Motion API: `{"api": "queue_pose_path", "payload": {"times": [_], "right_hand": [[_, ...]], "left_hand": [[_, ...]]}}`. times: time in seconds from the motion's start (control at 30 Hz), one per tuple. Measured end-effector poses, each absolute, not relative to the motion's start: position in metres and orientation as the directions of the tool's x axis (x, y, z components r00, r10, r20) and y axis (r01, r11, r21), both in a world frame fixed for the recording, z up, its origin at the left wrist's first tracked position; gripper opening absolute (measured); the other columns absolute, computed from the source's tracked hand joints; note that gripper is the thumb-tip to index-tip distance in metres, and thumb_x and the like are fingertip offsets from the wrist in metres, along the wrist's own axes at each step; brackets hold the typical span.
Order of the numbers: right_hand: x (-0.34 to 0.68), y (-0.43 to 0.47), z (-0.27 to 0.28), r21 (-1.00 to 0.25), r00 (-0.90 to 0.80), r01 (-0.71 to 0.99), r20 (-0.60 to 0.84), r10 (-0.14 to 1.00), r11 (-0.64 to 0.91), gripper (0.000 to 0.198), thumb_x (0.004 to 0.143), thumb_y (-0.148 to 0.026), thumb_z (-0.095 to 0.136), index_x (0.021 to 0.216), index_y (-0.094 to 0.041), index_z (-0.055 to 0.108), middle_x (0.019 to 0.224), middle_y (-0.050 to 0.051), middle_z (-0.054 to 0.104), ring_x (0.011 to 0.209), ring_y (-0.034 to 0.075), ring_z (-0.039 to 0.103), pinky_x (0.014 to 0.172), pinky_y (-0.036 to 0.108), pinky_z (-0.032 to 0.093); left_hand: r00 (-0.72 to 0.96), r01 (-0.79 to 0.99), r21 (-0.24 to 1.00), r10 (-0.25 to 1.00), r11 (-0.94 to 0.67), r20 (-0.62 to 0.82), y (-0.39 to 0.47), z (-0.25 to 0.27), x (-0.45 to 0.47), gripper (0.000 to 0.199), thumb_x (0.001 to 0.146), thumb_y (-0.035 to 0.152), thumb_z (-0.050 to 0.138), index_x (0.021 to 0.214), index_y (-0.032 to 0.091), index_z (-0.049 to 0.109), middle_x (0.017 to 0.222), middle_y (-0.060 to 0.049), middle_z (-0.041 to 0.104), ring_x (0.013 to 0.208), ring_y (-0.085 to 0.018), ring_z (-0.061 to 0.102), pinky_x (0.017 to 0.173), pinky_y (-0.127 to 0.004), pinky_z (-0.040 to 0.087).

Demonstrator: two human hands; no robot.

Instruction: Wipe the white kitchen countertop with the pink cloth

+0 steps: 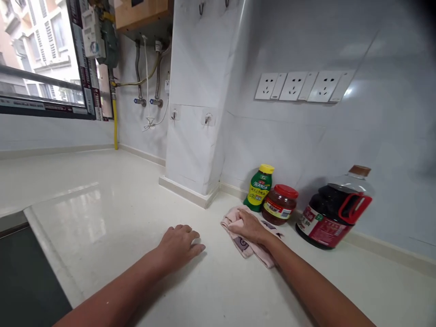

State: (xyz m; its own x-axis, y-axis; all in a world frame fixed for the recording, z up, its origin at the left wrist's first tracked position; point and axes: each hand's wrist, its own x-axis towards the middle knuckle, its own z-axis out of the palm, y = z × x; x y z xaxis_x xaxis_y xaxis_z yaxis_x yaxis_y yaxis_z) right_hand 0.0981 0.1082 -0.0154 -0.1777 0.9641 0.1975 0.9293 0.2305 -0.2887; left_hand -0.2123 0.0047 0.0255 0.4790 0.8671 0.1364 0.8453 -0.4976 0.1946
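Note:
My right hand (250,225) presses a pink cloth (265,255) with dark purple patterns against the white countertop (211,290), its fingers closed over the folds. Just beyond the cloth stand a green squeeze bottle (258,190) with a yellow cap and a jar of dark red sauce (278,209) with a red lid. To the left, my left hand (180,247) rests palm down over the counter, holding nothing, its thumb apart from the curved fingers.
A large jug of dark liquid (329,218) with a red handle stands at the right by the wall. A boxed-in pillar (194,150) juts onto the counter. Wall sockets (296,86) sit above; a yellow pipe (115,122) comes down near the window (41,59).

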Motion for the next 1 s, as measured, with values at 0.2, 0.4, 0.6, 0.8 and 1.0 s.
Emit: {"api": "queue_pose_path", "payload": {"times": [0.2, 0.4, 0.6, 0.8, 1.0], "right_hand": [[0.058, 0.176, -0.015, -0.328, -0.151, 0.917, 0.244, 0.958, 0.228, 0.044, 0.094, -0.050, 0.060, 0.124, -0.019, 0.056, 0.124, 0.009, 0.059, 0.113, 0.026, 0.055, 0.101, 0.050, 0.043], [0.025, 0.166, -0.014, -0.333, -0.259, 0.878, 0.273, 0.927, 0.343, 0.050, 0.095, -0.049, 0.059, 0.135, -0.020, 0.051, 0.139, 0.010, 0.052, 0.130, 0.030, 0.046, 0.113, 0.058, 0.030], [-0.013, 0.083, -0.013, -0.317, -0.487, 0.765, 0.286, 0.825, 0.561, 0.055, 0.085, -0.031, 0.054, 0.137, -0.015, 0.048, 0.143, 0.016, 0.050, 0.134, 0.031, 0.041, 0.115, 0.054, 0.026], [-0.074, 0.004, -0.002, -0.319, -0.822, 0.423, 0.259, 0.507, 0.848, 0.078, 0.077, -0.038, 0.066, 0.148, -0.027, 0.037, 0.156, 0.007, 0.039, 0.140, 0.028, 0.035, 0.120, 0.050, 0.019], [-0.121, 0.046, 0.009, -0.243, -0.852, 0.405, 0.251, 0.460, 0.882, 0.063, 0.082, -0.046, 0.071, 0.137, -0.025, 0.051, 0.144, 0.007, 0.052, 0.130, 0.028, 0.046, 0.110, 0.045, 0.037]], "left_hand": [[0.441, 0.865, 0.209, 0.890, -0.457, 0.117, 0.005, 0.025, -0.213, 0.039, 0.100, 0.044, 0.041, 0.116, 0.021, 0.068, 0.113, -0.011, 0.070, 0.107, -0.029, 0.064, 0.089, -0.042, 0.048], [0.331, 0.886, 0.232, 0.899, -0.401, 0.288, 0.010, 0.024, -0.217, 0.041, 0.102, 0.037, 0.039, 0.134, 0.021, 0.058, 0.132, -0.013, 0.061, 0.112, -0.029, 0.063, 0.094, -0.044, 0.049], [0.199, 0.846, 0.373, 0.875, -0.380, 0.441, 0.016, 0.024, -0.220, 0.038, 0.103, 0.035, 0.039, 0.132, 0.021, 0.059, 0.136, -0.014, 0.058, 0.120, -0.029, 0.060, 0.101, -0.045, 0.049], [0.064, 0.715, 0.525, 0.791, -0.462, 0.609, 0.025, 0.024, -0.230, 0.037, 0.102, 0.037, 0.039, 0.127, 0.021, 0.061, 0.138, -0.013, 0.054, 0.127, -0.027, 0.056, 0.106, -0.046, 0.046], [-0.012, 0.638, 0.586, 0.755, -0.499, 0.656, 0.032, 0.024, -0.240, 0.035, 0.100, 0.039, 0.041, 0.118, 0.022, 0.065, 0.134, -0.011, 0.055, 0.124, -0.026, 0.057, 0.105, -0.045, 0.048]]}}
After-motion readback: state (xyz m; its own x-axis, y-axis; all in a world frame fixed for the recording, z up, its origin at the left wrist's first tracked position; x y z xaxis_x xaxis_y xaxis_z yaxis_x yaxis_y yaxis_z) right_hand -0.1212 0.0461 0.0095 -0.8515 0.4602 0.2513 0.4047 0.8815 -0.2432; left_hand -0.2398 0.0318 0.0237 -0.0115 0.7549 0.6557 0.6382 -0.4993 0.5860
